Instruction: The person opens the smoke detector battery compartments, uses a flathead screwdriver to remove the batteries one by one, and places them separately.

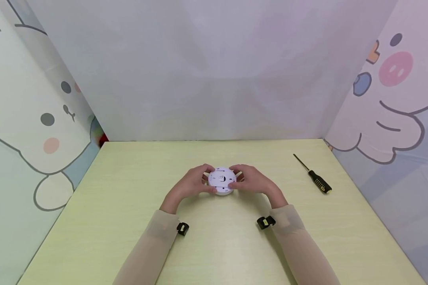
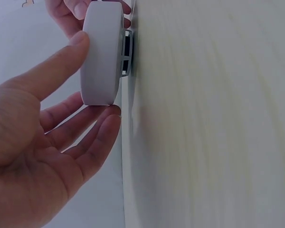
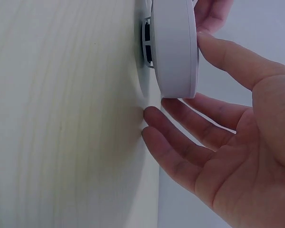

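A round white smoke detector (image 1: 219, 177) is at the middle of the table, its flat back facing up with small slots and dark marks. My left hand (image 1: 192, 184) holds its left side, thumb at the near edge and fingers round the far rim. From the right, my right hand (image 1: 252, 181) grips it too, with the thumb pressed on the upturned back. Both wrist views show the smooth side wall of the smoke detector (image 2: 100, 59) and a slotted, dark vent (image 2: 127, 53) underneath, close over the tabletop. Some fingertips reach below the rim.
A screwdriver (image 1: 318, 180) with a black and yellow handle lies on the right of the pale wooden table (image 1: 128, 166). Light cloth walls (image 1: 214, 79) with cartoon animals enclose the back and sides. Each sleeve carries a small black wrist device (image 1: 266, 222).
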Demonstrator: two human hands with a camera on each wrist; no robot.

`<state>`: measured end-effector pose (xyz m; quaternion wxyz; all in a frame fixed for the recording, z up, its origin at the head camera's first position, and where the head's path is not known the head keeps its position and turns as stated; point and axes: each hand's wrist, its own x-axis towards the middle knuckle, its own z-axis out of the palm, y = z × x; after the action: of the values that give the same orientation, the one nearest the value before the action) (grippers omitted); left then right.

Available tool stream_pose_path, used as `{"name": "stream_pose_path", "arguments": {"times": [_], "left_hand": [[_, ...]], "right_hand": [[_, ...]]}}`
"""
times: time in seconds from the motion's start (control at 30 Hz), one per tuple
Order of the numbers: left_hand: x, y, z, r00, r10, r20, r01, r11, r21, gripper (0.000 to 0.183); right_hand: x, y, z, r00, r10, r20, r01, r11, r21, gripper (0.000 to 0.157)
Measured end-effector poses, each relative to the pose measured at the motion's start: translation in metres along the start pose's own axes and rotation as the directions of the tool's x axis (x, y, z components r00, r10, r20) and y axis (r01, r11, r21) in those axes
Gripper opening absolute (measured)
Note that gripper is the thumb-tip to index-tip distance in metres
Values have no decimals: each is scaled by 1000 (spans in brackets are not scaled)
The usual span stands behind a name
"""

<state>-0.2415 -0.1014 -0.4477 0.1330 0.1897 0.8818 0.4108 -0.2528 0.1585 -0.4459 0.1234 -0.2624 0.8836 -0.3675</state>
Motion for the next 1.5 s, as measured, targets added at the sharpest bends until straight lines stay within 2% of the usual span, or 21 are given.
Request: {"name": "stream_pose_path", "arguments": {"times": [1.0, 1.27, 1.5], "left_hand": [[3, -1, 2, 1000, 0, -3, 0, 1000, 28, 62], [3, -1, 2, 1000, -8, -10, 9, 998, 55, 59], [3, -1, 2, 1000, -23, -8, 24, 998, 51, 59]], "right_hand": [[-1, 0, 0, 1000, 15, -14, -15, 1000, -10, 59], [-1, -1, -2, 1000, 25, -19, -25, 1000, 3, 49], [0, 0, -2, 1000, 30, -5, -30, 999, 21, 50]]}}
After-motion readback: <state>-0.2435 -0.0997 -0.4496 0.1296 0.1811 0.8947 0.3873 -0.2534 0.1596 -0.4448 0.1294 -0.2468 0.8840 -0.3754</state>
